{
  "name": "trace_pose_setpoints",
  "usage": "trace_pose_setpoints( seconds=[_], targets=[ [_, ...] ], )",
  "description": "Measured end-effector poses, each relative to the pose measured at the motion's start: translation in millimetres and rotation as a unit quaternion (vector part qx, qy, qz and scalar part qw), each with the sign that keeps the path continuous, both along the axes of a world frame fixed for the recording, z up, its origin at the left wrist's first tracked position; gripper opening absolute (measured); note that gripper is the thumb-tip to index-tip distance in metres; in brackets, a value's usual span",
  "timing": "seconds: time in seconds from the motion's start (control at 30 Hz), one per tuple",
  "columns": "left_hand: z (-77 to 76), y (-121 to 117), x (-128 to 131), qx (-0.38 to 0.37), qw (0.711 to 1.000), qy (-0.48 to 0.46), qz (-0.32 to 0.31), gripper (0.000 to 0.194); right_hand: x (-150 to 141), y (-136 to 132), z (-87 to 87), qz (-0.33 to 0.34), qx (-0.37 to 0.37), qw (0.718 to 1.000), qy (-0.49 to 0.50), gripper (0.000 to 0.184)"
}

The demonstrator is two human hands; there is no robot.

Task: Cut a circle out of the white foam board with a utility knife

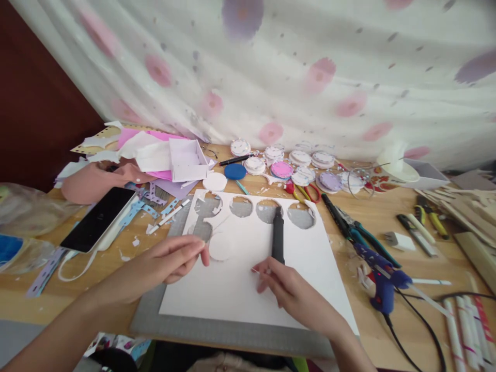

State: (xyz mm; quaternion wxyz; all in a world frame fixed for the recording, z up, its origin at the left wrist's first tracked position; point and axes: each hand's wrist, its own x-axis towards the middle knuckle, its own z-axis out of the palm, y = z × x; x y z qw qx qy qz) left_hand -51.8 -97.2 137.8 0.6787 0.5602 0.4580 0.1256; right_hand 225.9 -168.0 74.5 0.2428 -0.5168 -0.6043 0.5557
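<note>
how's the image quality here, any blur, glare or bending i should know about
Head view: soft overall, with fine detail smeared at the left hand and right hand; a pale sheen on the phone's dark screen; the plastic bag blurry at the left edge; dim lower foreground.

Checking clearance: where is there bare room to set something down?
The white sheet is bare between the left hand, right hand and its near edge. Crowded: the wooden table behind, with discs, and at left, with paper scraps and smartphone.
</note>
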Motion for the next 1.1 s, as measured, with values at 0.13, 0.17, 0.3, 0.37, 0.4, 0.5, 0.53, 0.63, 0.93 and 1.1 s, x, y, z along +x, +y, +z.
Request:
trace_pose_setpoints(
  seconds=[0.13, 0.17, 0.3, 0.37, 0.4, 0.5, 0.53, 0.63, 0.93, 1.1],
  targets=[
    [-29.1, 1, -9, 0.028, 0.997, 0.066, -0.021, 0.036, 21, -5, -9.0, -0.059, -0.005, 0.998, -0.029, 0.024],
    [-35.5, 1, -10, 0.041, 0.996, 0.074, -0.017, 0.035, 27, -5, -8.7, -0.073, 0.003, 0.996, -0.047, 0.024],
    [-50.4, 2, -6, 0.062, 0.994, 0.089, -0.008, 0.034, 41, -3, -4.3, -0.100, 0.047, 0.984, -0.143, 0.023],
    [-52.9, 0, -1, 0.092, 0.991, 0.100, -0.011, 0.033, 43, -3, -3.3, -0.101, 0.075, 0.975, -0.183, 0.022],
    [-53.6, -1, 2, 0.114, 0.988, 0.106, -0.018, 0.031, 44, -4, -3.7, -0.102, 0.091, 0.971, -0.197, 0.021],
    [-55.4, -10, 9, 0.152, 0.979, 0.111, -0.078, 0.028, 45, -5, -9.8, -0.138, 0.145, 0.947, -0.250, 0.019],
    [-56.1, -14, 10, 0.151, 0.977, 0.112, -0.101, 0.028, 46, -5, -13.6, -0.170, 0.166, 0.929, -0.285, 0.019],
    [-58.0, -24, 7, 0.141, 0.972, 0.125, -0.144, 0.031, 50, 0, -27.7, -0.251, 0.196, 0.854, -0.412, 0.025],
    [-54.7, -29, -5, 0.132, 0.965, 0.155, -0.164, 0.033, 52, 11, -25.7, -0.226, 0.160, 0.879, -0.389, 0.027],
    [-53.0, -28, -3, 0.135, 0.967, 0.149, -0.156, 0.032, 58, 29, -26.8, -0.255, 0.250, 0.837, -0.414, 0.028]
  ],
)
